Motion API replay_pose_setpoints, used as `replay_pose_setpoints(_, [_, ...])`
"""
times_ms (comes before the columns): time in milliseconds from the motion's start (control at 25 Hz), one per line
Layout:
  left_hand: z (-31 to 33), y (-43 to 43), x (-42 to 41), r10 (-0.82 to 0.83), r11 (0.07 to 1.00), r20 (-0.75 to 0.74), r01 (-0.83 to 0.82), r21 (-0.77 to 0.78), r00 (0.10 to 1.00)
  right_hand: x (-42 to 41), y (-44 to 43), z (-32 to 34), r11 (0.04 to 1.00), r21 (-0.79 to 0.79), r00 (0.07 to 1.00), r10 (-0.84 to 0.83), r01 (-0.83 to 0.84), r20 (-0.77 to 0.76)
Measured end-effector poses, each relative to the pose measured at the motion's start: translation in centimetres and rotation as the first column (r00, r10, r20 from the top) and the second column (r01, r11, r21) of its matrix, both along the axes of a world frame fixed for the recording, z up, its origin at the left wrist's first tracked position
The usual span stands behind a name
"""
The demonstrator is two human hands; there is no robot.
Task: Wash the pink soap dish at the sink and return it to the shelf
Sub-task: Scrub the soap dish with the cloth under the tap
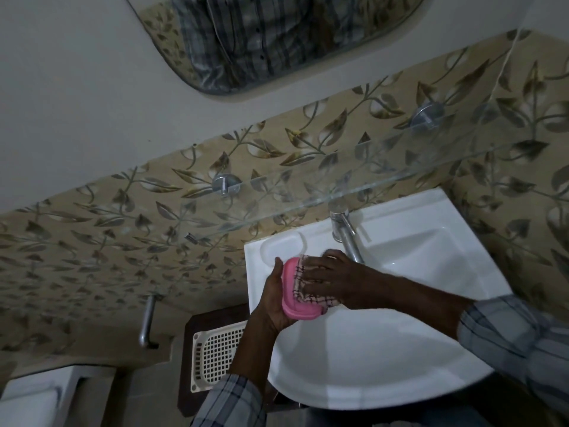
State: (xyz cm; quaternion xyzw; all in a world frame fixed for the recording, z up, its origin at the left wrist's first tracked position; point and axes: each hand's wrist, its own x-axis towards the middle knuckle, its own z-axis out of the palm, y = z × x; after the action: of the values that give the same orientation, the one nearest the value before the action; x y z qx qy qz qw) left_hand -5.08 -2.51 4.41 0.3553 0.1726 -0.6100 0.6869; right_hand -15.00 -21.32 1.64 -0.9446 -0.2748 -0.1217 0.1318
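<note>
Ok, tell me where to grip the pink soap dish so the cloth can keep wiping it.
Cup the pink soap dish from its left long edge, as the left hand does, fingers wrapped underneath. Its elongated oval shape fits a palm, and that leaves the top face free for the right hand pressing the checked cloth.

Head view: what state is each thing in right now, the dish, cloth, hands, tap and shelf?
pink soap dish: held over the sink
checked cloth: pressed against the dish
left hand: gripping the dish
right hand: pressing the cloth
tap: no water visible
glass shelf: nothing on it
</note>
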Motion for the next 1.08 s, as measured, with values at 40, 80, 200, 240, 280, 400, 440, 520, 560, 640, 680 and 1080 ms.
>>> replay_pose_setpoints(40, [0.2, -0.4, 0.2, -0.027, 0.999, 0.004, 0.027, 0.02, 1.0, 0.2, -0.3, 0.3, 0.997, -0.005, 0.996, 0.083, -0.083, 0.018])
replay_pose_setpoints(80, [0.3, -0.7, 0.2, -0.059, 0.998, 0.004, 0.059, 0.034, 0.998, 0.3, -0.4, 0.6, 0.984, -0.019, 0.983, 0.179, -0.178, 0.046])
replay_pose_setpoints(200, [0.6, -1.1, 0.1, -0.152, 0.988, 0.018, 0.151, 0.019, 0.988, 0.8, -2.0, 1.8, 0.937, -0.044, 0.919, 0.348, -0.346, 0.186])
replay_pose_setpoints(240, [0.5, -1.2, 0.4, -0.154, 0.988, 0.03, 0.154, 0.006, 0.988, 1.2, -2.8, 2.5, 0.945, -0.087, 0.913, 0.327, -0.315, 0.242])
replay_pose_setpoints(280, [0.5, -1.4, 0.8, -0.152, 0.988, 0.048, 0.151, 0.01, 0.987, 1.7, -3.5, 3.0, 0.962, -0.1, 0.924, 0.273, -0.255, 0.268])
replay_pose_setpoints(400, [0.9, -1.9, 2.1, -0.14, 0.99, 0.094, 0.137, 0.037, 0.986, 1.9, -2.1, 2.7, 0.992, 0.094, 0.954, 0.05, -0.081, 0.296])
replay_pose_setpoints(440, [0.8, -1.9, 2.3, -0.109, 0.994, 0.089, 0.107, 0.036, 0.99, 1.4, -0.3, 1.8, 0.983, 0.185, 0.969, -0.05, 0.004, 0.243])
replay_pose_setpoints(520, [0.6, -1.8, 2.0, -0.034, 0.998, 0.051, 0.031, 0.056, 0.998, 0.1, 2.9, 0.3, 0.932, 0.339, 0.979, -0.175, 0.132, 0.102])
replay_pose_setpoints(560, [0.3, -1.6, 1.6, -0.032, 0.997, 0.036, 0.029, 0.065, 0.999, -0.2, 3.4, -0.1, 0.921, 0.368, 0.985, -0.163, 0.132, 0.056])
replay_pose_setpoints(640, [-0.1, -1.2, 0.8, -0.085, 0.996, 0.006, 0.085, 0.024, 0.996, 0.5, 1.1, 0.0, 0.953, 0.294, 0.997, 0.065, -0.073, 0.035])
replay_pose_setpoints(680, [-0.1, -0.9, 0.7, -0.119, 0.993, -0.005, 0.119, -0.02, 0.993, 1.1, -0.7, 0.7, 0.957, 0.229, 0.984, 0.171, -0.179, 0.053])
replay_pose_setpoints(1080, [-0.7, 1.7, 3.0, -0.304, 0.953, -0.048, 0.304, -0.001, 0.952, 0.2, 1.7, -0.4, 0.317, 0.866, 0.921, -0.175, 0.387, -0.348])
